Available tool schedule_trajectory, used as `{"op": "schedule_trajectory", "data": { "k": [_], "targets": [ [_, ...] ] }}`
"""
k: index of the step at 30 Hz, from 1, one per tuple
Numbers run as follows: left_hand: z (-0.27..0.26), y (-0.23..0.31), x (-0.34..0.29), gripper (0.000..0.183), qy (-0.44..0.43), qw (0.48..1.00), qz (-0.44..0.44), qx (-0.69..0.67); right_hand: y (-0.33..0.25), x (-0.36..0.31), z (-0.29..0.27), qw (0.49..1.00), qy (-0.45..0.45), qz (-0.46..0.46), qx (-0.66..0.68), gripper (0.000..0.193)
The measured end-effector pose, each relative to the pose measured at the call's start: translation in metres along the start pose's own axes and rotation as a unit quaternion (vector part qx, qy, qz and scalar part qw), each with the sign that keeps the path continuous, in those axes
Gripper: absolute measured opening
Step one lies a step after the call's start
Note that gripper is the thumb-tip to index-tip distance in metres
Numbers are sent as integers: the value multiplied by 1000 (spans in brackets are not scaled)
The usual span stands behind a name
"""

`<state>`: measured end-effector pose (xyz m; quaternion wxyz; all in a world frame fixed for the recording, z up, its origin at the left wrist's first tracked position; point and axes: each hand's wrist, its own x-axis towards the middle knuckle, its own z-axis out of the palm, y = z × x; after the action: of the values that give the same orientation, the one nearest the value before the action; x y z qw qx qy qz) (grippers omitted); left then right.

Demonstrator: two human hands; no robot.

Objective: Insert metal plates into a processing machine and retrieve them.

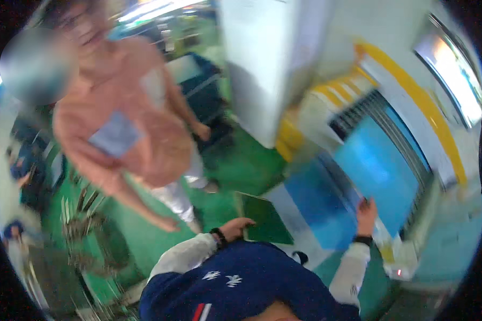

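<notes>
The picture is motion-blurred. My left hand (pixel 236 227), with a black watch on its wrist, is curled on the near corner of a flat dark green board (pixel 265 218) that lies low in front of me. My right hand (pixel 366 209), with a black band on its wrist, is raised against the lower edge of a large bright blue panel (pixel 377 171) set in a grey slatted frame. Something small and dark shows at its fingertips, but the blur hides whether it is gripped. Both my sleeves are white over a navy top.
Another person in a pink top and white trousers (pixel 128 134) stands close at the left on the green floor (pixel 144 235). A white pillar with a yellow base (pixel 268 69) rises ahead. Metal racks (pixel 85 224) stand at the lower left, and yellow-edged steps (pixel 348 85) at the right.
</notes>
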<state>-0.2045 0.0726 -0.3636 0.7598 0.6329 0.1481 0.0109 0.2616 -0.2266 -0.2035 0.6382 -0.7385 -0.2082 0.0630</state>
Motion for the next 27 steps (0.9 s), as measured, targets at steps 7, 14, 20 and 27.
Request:
{"op": "schedule_trajectory", "data": {
  "k": [7, 14, 20, 27],
  "targets": [
    [20, 66, -19, 50, 40, 960, 115, 251, 25, 29, -34, 868, 7, 315, 384, 28],
    [32, 76, -25, 47, 45, 997, -20, -61, 12, 39, -17, 884, 45, 300, 355, 32],
    [20, 79, -24, 45, 23, 969, 87, 229, 10, 51, -17, 888, 54, 300, 345, 29],
    [29, 80, -22, 44, 77, 971, 101, 205, 5, 56, -15, 899, 40, 284, 332, 27]
  ]
}}
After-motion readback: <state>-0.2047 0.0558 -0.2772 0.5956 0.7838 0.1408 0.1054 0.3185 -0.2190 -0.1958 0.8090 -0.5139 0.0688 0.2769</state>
